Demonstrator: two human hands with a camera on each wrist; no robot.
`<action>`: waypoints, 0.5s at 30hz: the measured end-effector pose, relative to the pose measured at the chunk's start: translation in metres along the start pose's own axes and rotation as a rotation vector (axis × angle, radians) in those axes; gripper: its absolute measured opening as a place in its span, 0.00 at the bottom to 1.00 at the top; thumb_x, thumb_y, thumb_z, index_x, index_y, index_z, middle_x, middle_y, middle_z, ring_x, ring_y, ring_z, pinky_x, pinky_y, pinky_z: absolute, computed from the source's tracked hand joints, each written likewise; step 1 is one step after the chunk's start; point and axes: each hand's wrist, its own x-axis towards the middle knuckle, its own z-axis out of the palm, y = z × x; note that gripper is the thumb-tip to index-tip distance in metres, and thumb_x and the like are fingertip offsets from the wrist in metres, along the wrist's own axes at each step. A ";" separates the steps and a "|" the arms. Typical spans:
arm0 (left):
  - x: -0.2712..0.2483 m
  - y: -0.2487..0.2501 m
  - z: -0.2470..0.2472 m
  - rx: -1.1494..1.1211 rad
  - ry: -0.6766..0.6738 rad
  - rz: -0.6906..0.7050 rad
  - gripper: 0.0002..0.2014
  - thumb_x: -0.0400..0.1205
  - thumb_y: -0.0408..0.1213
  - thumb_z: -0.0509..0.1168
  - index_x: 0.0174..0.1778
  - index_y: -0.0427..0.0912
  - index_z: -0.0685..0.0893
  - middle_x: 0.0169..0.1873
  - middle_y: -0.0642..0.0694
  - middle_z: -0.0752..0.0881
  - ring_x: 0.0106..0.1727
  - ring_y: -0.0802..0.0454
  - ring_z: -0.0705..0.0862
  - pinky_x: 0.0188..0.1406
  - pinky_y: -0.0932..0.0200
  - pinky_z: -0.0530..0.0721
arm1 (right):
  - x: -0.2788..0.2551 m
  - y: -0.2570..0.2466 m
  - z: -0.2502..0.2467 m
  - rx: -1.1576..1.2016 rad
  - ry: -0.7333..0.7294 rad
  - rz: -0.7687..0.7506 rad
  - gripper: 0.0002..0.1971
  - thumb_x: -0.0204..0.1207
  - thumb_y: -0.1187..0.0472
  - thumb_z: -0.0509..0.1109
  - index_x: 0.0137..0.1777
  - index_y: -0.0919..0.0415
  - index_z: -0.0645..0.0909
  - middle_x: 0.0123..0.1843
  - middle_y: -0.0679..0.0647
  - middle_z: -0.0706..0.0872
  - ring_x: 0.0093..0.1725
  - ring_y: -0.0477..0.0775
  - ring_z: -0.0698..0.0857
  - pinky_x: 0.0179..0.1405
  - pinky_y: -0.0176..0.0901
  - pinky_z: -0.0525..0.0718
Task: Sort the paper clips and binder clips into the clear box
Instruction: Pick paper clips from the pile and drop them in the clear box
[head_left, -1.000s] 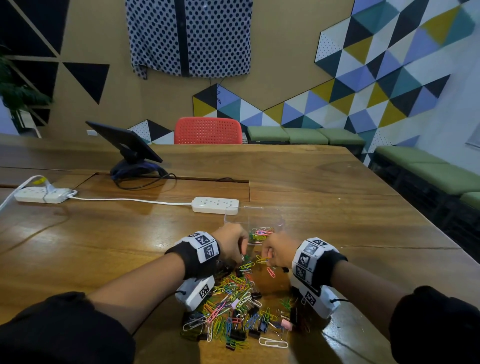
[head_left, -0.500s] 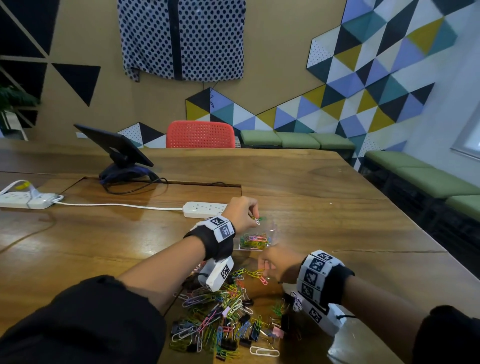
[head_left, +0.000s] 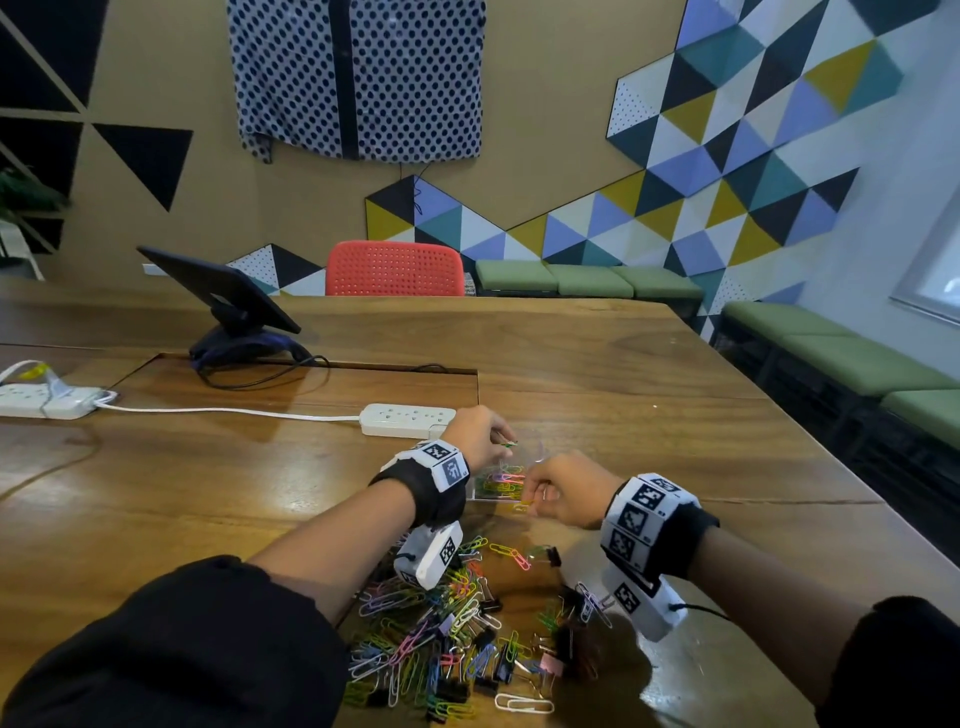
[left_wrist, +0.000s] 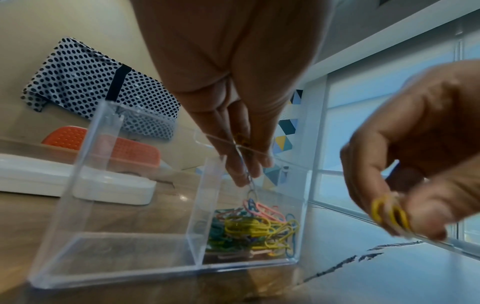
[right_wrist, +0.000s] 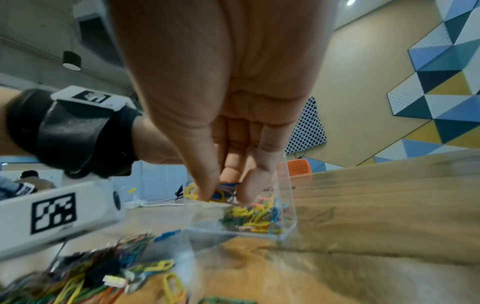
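paper clips (left_wrist: 253, 186) pinched in left hand (head_left: 480, 434) grip over clear box (left_wrist: 130, 205); right hand (head_left: 563, 488) pinching yellow clips (left_wrist: 389, 214).

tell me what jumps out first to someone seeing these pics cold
The heap of multicoloured paper clips and black binder clips on the brown wooden table, nearest the person, catches the eye first. Just beyond it stands the clear plastic divided box, with bright paper clips in one compartment only. Above that compartment the left hand pinches a clip, while the right hand brings in yellow ones.
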 end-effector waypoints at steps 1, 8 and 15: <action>0.000 0.000 0.000 -0.020 -0.009 -0.008 0.12 0.74 0.35 0.74 0.53 0.39 0.88 0.51 0.42 0.90 0.52 0.50 0.87 0.49 0.62 0.83 | 0.002 0.001 -0.004 0.006 0.031 0.012 0.10 0.76 0.60 0.71 0.55 0.61 0.85 0.52 0.55 0.89 0.45 0.47 0.83 0.45 0.32 0.75; -0.001 -0.003 -0.004 -0.064 -0.022 0.049 0.10 0.80 0.31 0.67 0.55 0.38 0.87 0.49 0.39 0.90 0.48 0.45 0.89 0.54 0.54 0.86 | 0.025 0.008 -0.022 0.012 0.252 0.139 0.07 0.75 0.62 0.71 0.49 0.62 0.87 0.45 0.55 0.90 0.41 0.49 0.81 0.48 0.42 0.81; -0.019 -0.011 -0.018 -0.074 0.106 0.145 0.15 0.77 0.22 0.62 0.55 0.41 0.85 0.51 0.44 0.86 0.48 0.50 0.84 0.52 0.55 0.84 | 0.048 0.004 -0.017 -0.019 0.284 0.198 0.09 0.75 0.66 0.67 0.49 0.59 0.88 0.49 0.57 0.90 0.50 0.57 0.87 0.53 0.48 0.86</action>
